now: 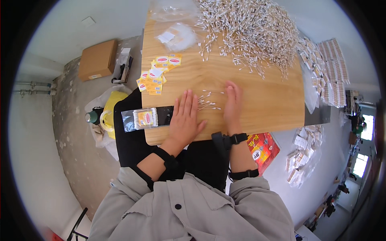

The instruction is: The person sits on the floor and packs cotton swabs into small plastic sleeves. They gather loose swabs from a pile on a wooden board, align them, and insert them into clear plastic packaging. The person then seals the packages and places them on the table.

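Observation:
A few loose cotton swabs (208,105) lie on the wooden table between my two hands. My left hand (185,114) rests flat near the table's front edge, fingers stretched out, touching or nearly touching the swabs' left ends. On the other side, my right hand (233,103) stands on its edge with its fingers extended, slightly blurred, holding nothing that shows. Left of my left hand is a clear pack of cotton swabs (145,118) with a yellow card in it, over a dark strip at the table's corner. Part of that strip is hidden by my left hand.
A large heap of cotton swabs (253,32) covers the far right of the table (273,104). Yellow cards (155,78) and clear plastic bags (181,36) lie at the left. Packed swabs (331,68) are stacked on the right; a cardboard box (97,60) stands on the floor.

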Available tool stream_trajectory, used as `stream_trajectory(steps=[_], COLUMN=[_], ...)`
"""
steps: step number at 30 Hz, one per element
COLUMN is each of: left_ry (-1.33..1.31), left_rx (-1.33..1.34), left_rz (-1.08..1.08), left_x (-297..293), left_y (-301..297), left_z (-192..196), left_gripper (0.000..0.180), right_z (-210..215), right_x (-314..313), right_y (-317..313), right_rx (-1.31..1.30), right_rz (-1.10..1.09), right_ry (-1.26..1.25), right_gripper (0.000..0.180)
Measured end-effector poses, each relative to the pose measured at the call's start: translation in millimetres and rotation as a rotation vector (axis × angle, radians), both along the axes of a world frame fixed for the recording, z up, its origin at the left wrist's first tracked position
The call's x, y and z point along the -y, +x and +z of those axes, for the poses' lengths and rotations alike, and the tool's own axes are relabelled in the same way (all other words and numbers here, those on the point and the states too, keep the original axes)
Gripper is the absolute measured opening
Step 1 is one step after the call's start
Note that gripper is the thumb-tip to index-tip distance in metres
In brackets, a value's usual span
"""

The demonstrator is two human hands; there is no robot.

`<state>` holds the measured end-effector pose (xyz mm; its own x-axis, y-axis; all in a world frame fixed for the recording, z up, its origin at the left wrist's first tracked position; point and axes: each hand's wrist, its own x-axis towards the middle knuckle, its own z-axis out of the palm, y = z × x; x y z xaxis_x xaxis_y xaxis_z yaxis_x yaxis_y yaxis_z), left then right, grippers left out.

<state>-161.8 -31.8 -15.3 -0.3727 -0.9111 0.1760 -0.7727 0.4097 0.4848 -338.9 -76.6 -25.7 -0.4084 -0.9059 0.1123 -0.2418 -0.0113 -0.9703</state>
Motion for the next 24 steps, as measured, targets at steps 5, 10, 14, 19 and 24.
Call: stream_trajectory(steps=[5,10,14,19,24], left_ry=[-0.057,-0.074,-0.171,0.028,0.015], left_rx=[0.121,0.068,0.295,0.200,0.105], left_rz=[-0.079,-0.043,-0.018,0.001,0.001], left_x=[5,7,5,-14,-2], left_y=[-10,-1,-3,-28,-28], left_z=[-6,-9,-10,6,-6], left_gripper=[0.078,0.070,0.072,0.081,0.090], right_z=[-12,14,22,7,-1], right_x=[6,3,-20,-35,-35], right_y=[13,-13,-40,-30,-19], right_rx=[0.019,-0.290,-0.457,-0.407,-0.434], right_rz=[0.193,0.420,0.509,0.361,0.281], right_ry=[-0.051,0.068,0.138,0.017,0.026], right_gripper=[0.025,0.026,0.034,0.021,0.015])
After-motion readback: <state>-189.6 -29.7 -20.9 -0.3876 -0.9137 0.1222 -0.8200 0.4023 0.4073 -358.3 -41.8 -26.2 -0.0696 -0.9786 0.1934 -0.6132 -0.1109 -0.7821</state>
